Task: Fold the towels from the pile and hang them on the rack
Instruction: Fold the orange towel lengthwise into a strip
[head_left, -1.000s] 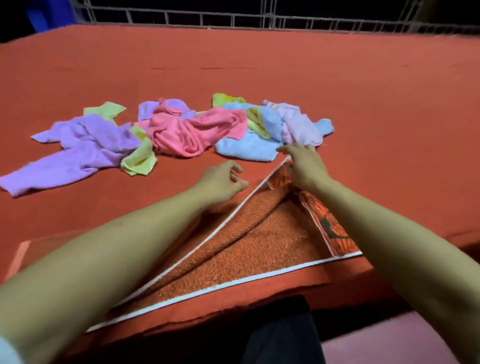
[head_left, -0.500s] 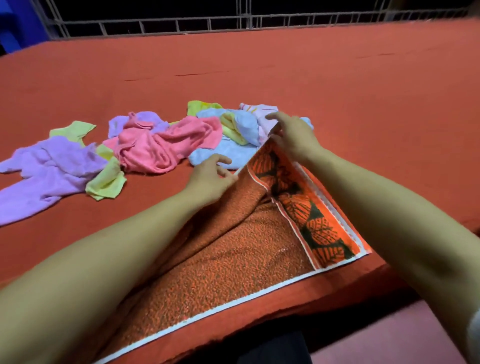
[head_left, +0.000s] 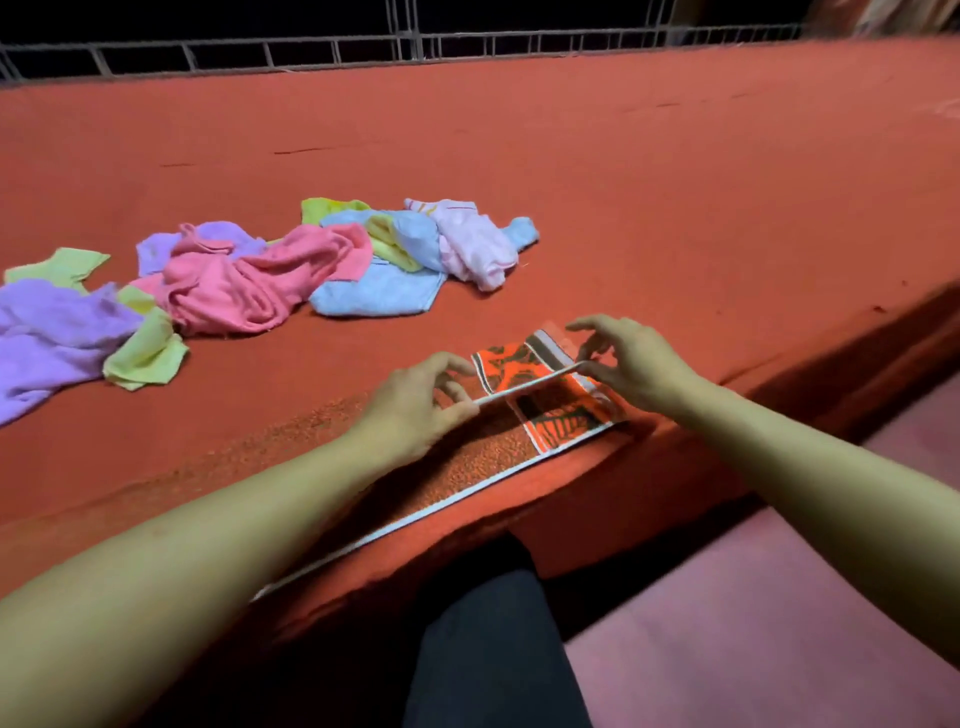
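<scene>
An orange towel with a white border and a black leaf pattern lies along the near edge of the red table. My left hand pinches its white edge on the left. My right hand pinches the same edge at the right end, lifted a little over the patterned band. The pile of towels, in pink, purple, blue, yellow-green and pale pink, lies crumpled further back on the left.
A white wire rack runs along the far edge of the table. The table's front edge drops off just below the towel, with a pinkish floor at the lower right and my dark-clothed leg below.
Both hands have drawn the towel's far edge back toward me, folding it over into a narrower strip at the table's front edge. The camera view has swung to the right.
</scene>
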